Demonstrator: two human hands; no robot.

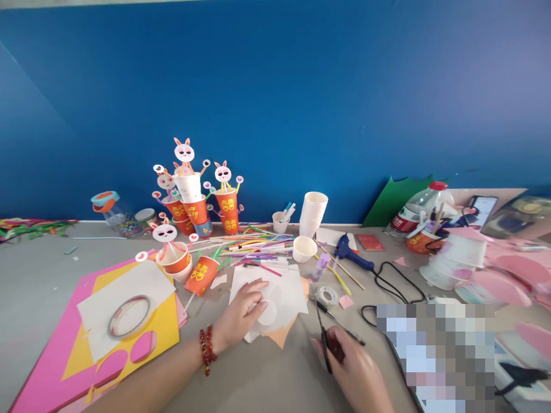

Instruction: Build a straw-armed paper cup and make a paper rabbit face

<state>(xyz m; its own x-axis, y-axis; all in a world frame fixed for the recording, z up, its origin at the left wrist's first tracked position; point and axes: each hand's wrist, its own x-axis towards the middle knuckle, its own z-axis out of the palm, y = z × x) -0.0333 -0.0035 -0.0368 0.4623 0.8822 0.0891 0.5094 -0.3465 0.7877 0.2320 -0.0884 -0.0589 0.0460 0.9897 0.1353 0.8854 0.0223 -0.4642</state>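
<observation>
The right hand (353, 364), near the bottom edge, is closed round the handles of the black scissors (325, 341), blades pointing away; whether they are spread is too small to tell. Close on its right runs the dark rim of a slab (430, 361), its face blurred out, so that side is tight. Between the forearms a strip of grey table (275, 384) shows. The left hand (241, 312) lies palm down, fingers loosely spread, gripping nothing, on the white paper (289, 289); the disc (267, 313) shows by its thumb, well within the paper's edges. A corner of orange paper (278, 337) juts out on the near side. Left of that arm, the pink card (54, 358), yellow card (170, 330) and white sheet (99, 310) overlap askew, a ring (112, 328) on top. A pen (350, 331) lies slanting just beyond the right hand, with the tape (331, 297) near the scissors' tips. Farther on, the paper's far edge meets the sticks (253, 244), flanked by a tipped red cup (202, 275) on the left and the glue stick (321, 267) on the right. The glue gun (355, 253) trails its cable across the table beyond the right hand. Behind, rabbit cups (193, 209) and the white cup stack (313, 213) stand close to the blue wall (275, 103).
</observation>
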